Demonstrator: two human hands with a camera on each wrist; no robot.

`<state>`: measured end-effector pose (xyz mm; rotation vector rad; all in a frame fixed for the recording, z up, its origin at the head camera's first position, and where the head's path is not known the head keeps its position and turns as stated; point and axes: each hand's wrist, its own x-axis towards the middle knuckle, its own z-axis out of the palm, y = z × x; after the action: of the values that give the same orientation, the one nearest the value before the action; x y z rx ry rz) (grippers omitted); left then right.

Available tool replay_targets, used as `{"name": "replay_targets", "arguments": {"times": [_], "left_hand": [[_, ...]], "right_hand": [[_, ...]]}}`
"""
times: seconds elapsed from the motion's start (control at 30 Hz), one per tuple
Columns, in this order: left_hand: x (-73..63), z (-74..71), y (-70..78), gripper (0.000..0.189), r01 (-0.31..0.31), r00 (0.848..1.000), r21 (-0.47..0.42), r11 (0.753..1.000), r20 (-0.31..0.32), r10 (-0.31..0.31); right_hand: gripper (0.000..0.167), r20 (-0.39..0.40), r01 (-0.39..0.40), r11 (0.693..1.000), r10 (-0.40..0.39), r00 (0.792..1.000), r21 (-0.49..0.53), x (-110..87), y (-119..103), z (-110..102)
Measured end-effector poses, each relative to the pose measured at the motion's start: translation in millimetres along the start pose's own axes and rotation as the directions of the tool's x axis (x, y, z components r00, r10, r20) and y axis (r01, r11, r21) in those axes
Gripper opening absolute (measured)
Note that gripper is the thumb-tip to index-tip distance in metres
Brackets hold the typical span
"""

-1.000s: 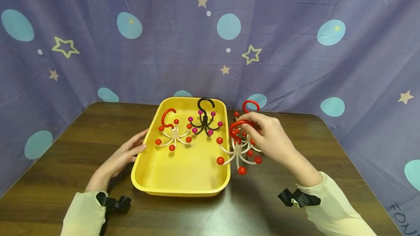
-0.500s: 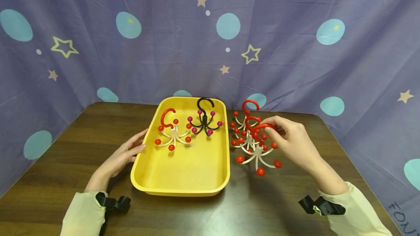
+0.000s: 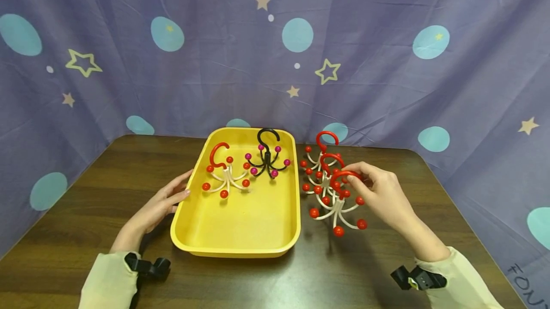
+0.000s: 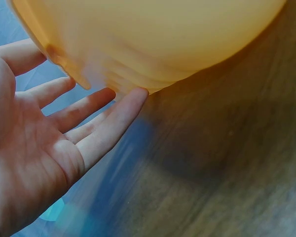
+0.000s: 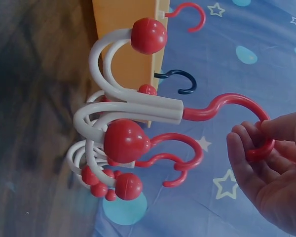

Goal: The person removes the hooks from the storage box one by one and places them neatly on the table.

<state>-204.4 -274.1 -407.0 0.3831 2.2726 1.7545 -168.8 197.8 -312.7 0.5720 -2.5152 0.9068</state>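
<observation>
My right hand [image 3: 382, 194] pinches the red hook of a white hanger [image 3: 338, 207] with curved arms tipped by red balls. In the right wrist view, thumb and fingers close round the end of this red hook [image 5: 237, 98]. The held hanger is just right of the yellow tray [image 3: 240, 237], in front of two similar hangers and partly covering the nearer one [image 3: 327, 157]. My left hand [image 3: 150, 211] lies along the tray's left side. Its straight fingers touch the outer wall [image 4: 187, 39], as the left wrist view shows.
Inside the tray stand a white hanger [image 3: 227, 175] with a red hook and a black hanger [image 3: 268, 157] with magenta balls. Behind the held hanger, the farther red-hooked hanger [image 3: 322, 145] stands on the brown wooden table [image 3: 386, 275]. A patterned purple curtain [image 3: 365, 22] hangs behind.
My right hand has carried the hanger rightward from the tray's right rim, then slightly down toward the table. My left hand stays at the tray's side.
</observation>
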Motion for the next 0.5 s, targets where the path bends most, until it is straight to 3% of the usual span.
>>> {"name": "replay_targets", "arguments": {"times": [0.5], "left_hand": [[0.3, -0.2, -0.8, 0.06, 0.001, 1.0, 0.005, 1.0, -0.003, -0.001]], "right_hand": [[0.014, 0.023, -0.035, 0.998, 0.034, 0.999, 0.061, -6.3, 8, 21]]}}
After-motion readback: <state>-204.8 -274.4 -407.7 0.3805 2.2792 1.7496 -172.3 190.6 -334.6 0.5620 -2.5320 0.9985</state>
